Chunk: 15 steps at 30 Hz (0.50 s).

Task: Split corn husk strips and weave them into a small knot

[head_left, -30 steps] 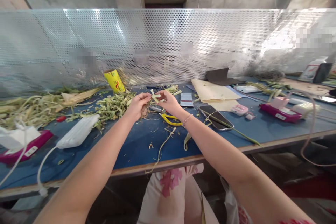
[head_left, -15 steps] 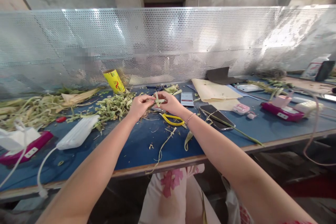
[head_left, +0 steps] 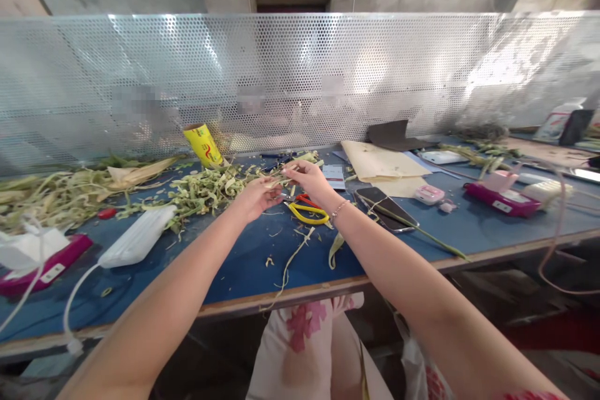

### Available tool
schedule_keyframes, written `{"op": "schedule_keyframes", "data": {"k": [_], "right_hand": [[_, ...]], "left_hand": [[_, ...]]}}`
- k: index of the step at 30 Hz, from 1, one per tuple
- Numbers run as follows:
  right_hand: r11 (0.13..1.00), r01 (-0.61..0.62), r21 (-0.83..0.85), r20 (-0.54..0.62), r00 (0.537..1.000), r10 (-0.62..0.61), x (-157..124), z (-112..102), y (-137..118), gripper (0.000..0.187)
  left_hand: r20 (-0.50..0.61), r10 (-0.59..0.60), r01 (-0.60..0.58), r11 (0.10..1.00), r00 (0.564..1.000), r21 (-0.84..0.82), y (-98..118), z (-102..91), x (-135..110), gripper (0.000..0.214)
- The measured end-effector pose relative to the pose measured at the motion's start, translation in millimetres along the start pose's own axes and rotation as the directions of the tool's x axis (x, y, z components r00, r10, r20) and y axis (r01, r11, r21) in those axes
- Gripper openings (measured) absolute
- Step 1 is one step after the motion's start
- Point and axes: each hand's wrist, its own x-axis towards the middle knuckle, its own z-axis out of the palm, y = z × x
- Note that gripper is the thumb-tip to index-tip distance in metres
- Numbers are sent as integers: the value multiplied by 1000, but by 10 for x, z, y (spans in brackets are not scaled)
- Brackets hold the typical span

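Over the blue table, my left hand (head_left: 257, 199) and my right hand (head_left: 309, 180) work close together on a thin, pale green leaf strip (head_left: 275, 180). My left fingers are curled round its lower end, palm partly turned up. My right thumb and fingertips pinch the strip a little higher and to the right; part of it is hidden by the fingers. Just below my hands lies a yellow-handled tool (head_left: 307, 220), its metal end partly covered. Left of my left hand is a heap of curled leaf pieces (head_left: 201, 189).
A yellow tube (head_left: 204, 145) stands behind the heap. Leftward lie a white padded pack (head_left: 138, 237), a magenta power strip (head_left: 70, 257) and a larger leaf pile (head_left: 60, 197). On the right are a black phone (head_left: 388, 209), brown paper (head_left: 382, 162) and a pink case (head_left: 429, 194). A perforated metal screen (head_left: 300, 75) closes the back.
My left hand has turned palm-up and shifted slightly right and down. My right hand has moved a little right. The folded strip between them now looks stretched out, and a red handle shows.
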Motion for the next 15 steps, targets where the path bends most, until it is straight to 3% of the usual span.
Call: {"op": "schedule_keyframes", "data": {"k": [2, 4, 8, 15], "right_hand": [[999, 12, 37, -14, 1000, -11, 9, -4, 13, 23], [999, 24, 40, 1, 1000, -24, 11, -3, 29, 23], [996, -1, 88, 32, 999, -1, -7, 20, 33, 24], [939, -162, 303, 80, 986, 144, -70, 47, -115, 29]], "left_hand": [[81, -142, 148, 986, 986, -70, 0, 23, -27, 15], [137, -157, 172, 979, 978, -107, -7, 34, -40, 16], [119, -48, 63, 990, 992, -123, -41, 45, -27, 8], [139, 71, -61, 995, 988, -74, -93, 41, 7, 15]]}}
